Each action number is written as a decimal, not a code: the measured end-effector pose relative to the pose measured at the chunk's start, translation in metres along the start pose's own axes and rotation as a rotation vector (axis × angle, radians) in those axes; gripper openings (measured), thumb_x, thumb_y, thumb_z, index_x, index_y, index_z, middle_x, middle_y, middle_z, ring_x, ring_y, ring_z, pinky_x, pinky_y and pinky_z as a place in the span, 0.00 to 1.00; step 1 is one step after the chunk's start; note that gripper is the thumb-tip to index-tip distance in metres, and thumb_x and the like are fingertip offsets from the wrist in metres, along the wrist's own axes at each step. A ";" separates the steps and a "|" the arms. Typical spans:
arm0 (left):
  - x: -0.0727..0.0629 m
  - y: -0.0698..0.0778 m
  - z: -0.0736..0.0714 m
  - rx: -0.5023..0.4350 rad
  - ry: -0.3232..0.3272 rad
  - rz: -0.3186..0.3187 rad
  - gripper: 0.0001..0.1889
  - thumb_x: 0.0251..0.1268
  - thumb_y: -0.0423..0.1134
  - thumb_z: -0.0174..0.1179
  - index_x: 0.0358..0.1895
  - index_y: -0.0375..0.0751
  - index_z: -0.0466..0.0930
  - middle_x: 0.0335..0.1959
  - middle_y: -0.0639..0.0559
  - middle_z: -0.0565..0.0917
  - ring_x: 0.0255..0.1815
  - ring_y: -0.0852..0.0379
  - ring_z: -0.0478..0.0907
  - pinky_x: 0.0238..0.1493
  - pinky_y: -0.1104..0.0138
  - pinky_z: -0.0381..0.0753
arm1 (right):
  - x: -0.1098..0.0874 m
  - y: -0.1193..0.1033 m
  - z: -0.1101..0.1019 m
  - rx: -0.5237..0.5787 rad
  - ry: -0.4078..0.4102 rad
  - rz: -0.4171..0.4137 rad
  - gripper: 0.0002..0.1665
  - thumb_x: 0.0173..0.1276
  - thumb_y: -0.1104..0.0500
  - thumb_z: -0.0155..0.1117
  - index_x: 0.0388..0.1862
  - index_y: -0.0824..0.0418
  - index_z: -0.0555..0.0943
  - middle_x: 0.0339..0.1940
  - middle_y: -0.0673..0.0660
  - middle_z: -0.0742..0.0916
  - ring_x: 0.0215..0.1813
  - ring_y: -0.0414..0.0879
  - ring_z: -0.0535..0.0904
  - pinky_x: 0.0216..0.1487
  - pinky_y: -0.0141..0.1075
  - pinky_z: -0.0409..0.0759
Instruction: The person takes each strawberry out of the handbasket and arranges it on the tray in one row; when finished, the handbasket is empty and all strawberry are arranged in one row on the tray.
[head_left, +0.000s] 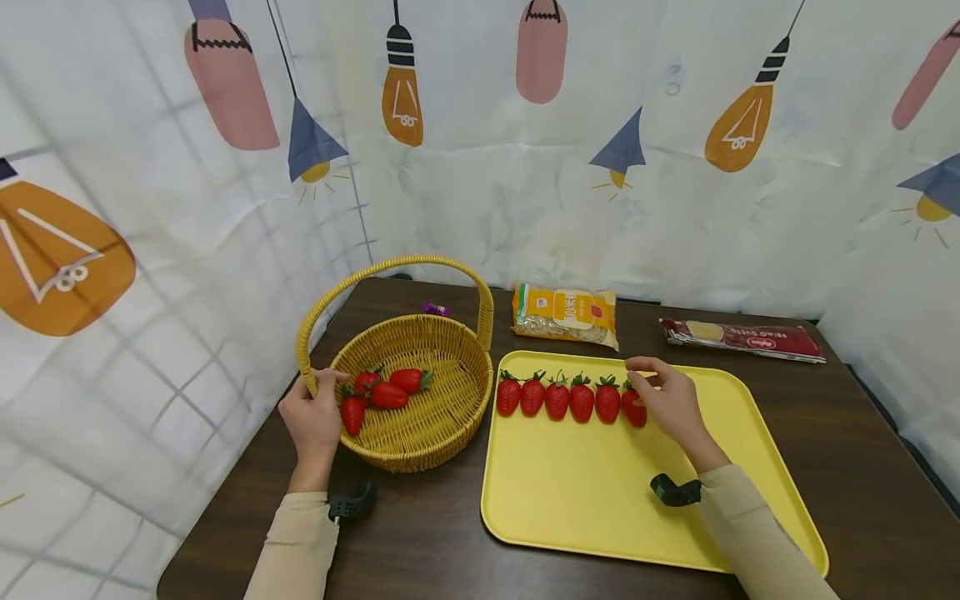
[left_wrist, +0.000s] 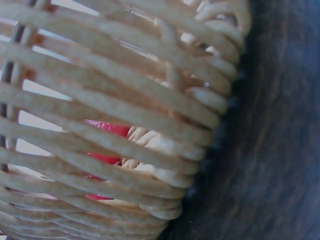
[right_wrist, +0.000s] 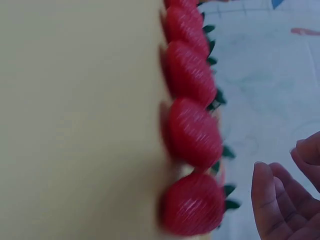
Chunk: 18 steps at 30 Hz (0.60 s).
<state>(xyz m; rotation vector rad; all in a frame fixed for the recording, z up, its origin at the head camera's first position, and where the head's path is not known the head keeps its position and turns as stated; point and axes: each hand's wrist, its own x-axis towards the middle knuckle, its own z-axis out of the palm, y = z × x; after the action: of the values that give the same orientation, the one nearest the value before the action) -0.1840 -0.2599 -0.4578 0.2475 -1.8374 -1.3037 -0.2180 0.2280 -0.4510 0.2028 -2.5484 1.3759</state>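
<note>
A round woven basket (head_left: pixel 420 450) with a tall handle stands on the left, and its open weave fills much of the left wrist view. My left hand (head_left: pixel 313 417) grips it at the left side, where the handle meets the rim. Several red strawberries (head_left: pixel 389 396) lie inside, close to that hand. A row of strawberries (head_left: pixel 557 401) runs along the far edge of the yellow tray (head_left: pixel 585 492), green leaves pointing away from me. My right hand (head_left: pixel 669 404) hovers at the row's right end beside the last strawberry (right_wrist: pixel 194 205); thumb and fingertips are apart with nothing between them.
Behind the tray lie an orange food packet (head_left: pixel 566 315) and, to its right, a dark red packet (head_left: pixel 742 339). A small purple wrapped item (head_left: pixel 436 309) sits behind the basket. A patterned curtain (head_left: pixel 480 192) hangs along the back of the dark table (head_left: pixel 420 533).
</note>
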 end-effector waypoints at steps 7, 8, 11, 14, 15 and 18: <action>0.001 -0.001 0.000 0.010 -0.001 0.005 0.21 0.74 0.42 0.53 0.26 0.35 0.87 0.15 0.52 0.80 0.10 0.61 0.56 0.19 0.69 0.59 | 0.012 -0.048 0.021 0.096 -0.091 -0.112 0.14 0.73 0.57 0.60 0.54 0.61 0.82 0.52 0.62 0.84 0.41 0.63 0.83 0.35 0.47 0.84; 0.001 0.000 0.000 0.013 -0.003 0.006 0.21 0.74 0.42 0.52 0.26 0.35 0.87 0.14 0.52 0.78 0.10 0.61 0.56 0.19 0.69 0.58 | 0.013 -0.055 0.027 0.099 -0.108 -0.131 0.14 0.73 0.58 0.60 0.54 0.61 0.82 0.52 0.62 0.84 0.42 0.63 0.83 0.36 0.46 0.84; 0.001 0.000 0.000 0.016 -0.009 0.008 0.21 0.74 0.43 0.52 0.26 0.35 0.87 0.12 0.46 0.75 0.10 0.61 0.54 0.18 0.68 0.55 | 0.018 -0.073 0.045 0.074 -0.145 -0.189 0.13 0.72 0.59 0.61 0.52 0.59 0.83 0.51 0.60 0.85 0.44 0.57 0.83 0.40 0.42 0.83; 0.001 0.001 -0.001 0.019 -0.014 0.007 0.20 0.74 0.42 0.52 0.26 0.35 0.87 0.11 0.48 0.74 0.10 0.60 0.53 0.17 0.67 0.54 | 0.022 -0.091 0.065 0.050 -0.179 -0.246 0.11 0.71 0.60 0.62 0.50 0.58 0.84 0.49 0.56 0.86 0.45 0.49 0.83 0.44 0.41 0.83; 0.001 0.001 -0.001 0.019 -0.015 0.006 0.20 0.74 0.42 0.52 0.26 0.35 0.87 0.11 0.49 0.73 0.10 0.61 0.53 0.17 0.67 0.54 | 0.023 -0.096 0.071 0.048 -0.194 -0.266 0.11 0.71 0.60 0.62 0.50 0.57 0.84 0.48 0.55 0.86 0.46 0.47 0.83 0.45 0.41 0.82; 0.000 0.001 -0.001 0.025 -0.012 0.001 0.20 0.74 0.41 0.53 0.26 0.36 0.87 0.09 0.54 0.71 0.10 0.61 0.52 0.17 0.67 0.54 | 0.024 -0.113 0.091 0.072 -0.257 -0.324 0.10 0.71 0.61 0.62 0.49 0.58 0.84 0.47 0.53 0.87 0.45 0.46 0.83 0.46 0.41 0.82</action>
<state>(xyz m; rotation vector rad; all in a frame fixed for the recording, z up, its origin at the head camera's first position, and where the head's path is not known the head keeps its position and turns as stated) -0.1828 -0.2601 -0.4572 0.2524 -1.8643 -1.2850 -0.2274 0.0900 -0.4014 0.8155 -2.5139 1.3877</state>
